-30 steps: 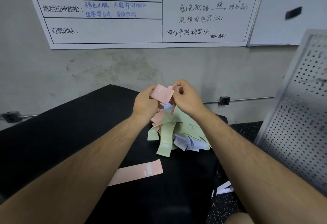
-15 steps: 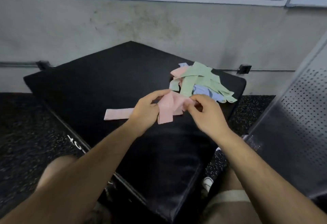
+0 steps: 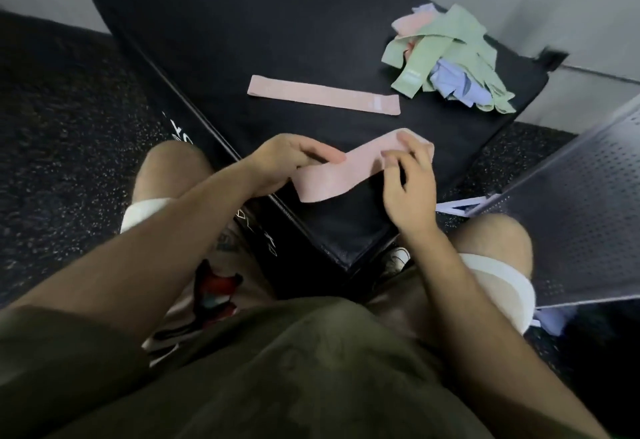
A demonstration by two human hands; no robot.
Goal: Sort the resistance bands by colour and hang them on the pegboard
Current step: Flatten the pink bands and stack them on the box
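While you hold a pink band (image 3: 332, 175) over the near corner of the box (image 3: 242, 23), your left hand (image 3: 294, 161) pinches one end and your right hand (image 3: 410, 179) the other, fingers curled. Second pink band (image 3: 323, 95): flat, mid-box. Pile (image 3: 446, 61): far corner. Pegboard (image 3: 571, 213): right of box.

Figure: olive-green short-sleeved shirt (image 3: 277, 369); bare forearms (image 3: 180, 230); white-hemmed shorts (image 3: 498, 282) below the right hand (image 3: 408, 189); red-and-black print (image 3: 214, 286) below the left hand (image 3: 277, 168)

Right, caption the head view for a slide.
Left hand and right hand hold a pink resistance band over a black box beside a flat pink band.
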